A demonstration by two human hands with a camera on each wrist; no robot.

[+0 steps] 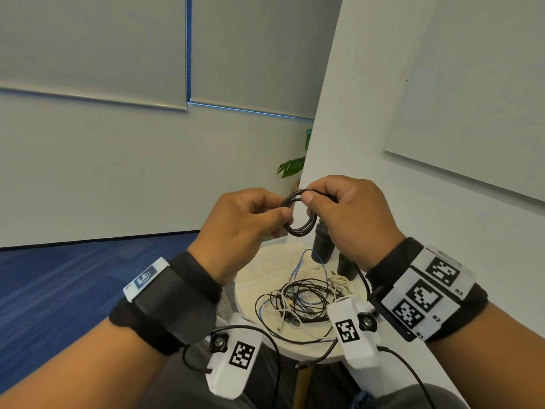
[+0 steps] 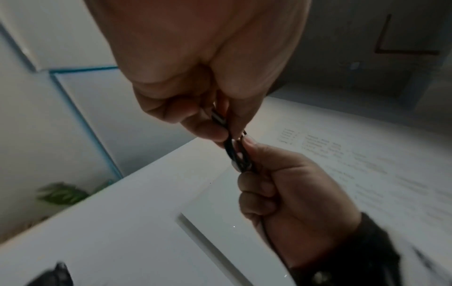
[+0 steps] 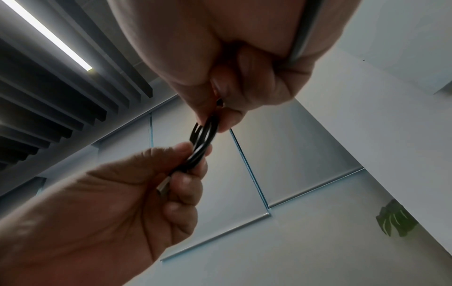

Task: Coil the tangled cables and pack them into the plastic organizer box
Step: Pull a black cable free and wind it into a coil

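Fingers [image 1: 284, 215] of both hands pinch a small black coil [image 1: 300, 214] held above the round pale bench [image 1: 250, 293], left hand [image 1: 241, 228] low, right hand [image 1: 351, 216] high. Loose black, white and blue cables [image 1: 300, 299] tangle there; blue carpet [image 1: 73, 278], grey blinds [image 1: 88, 48], smooth white wall [image 1: 368, 98].
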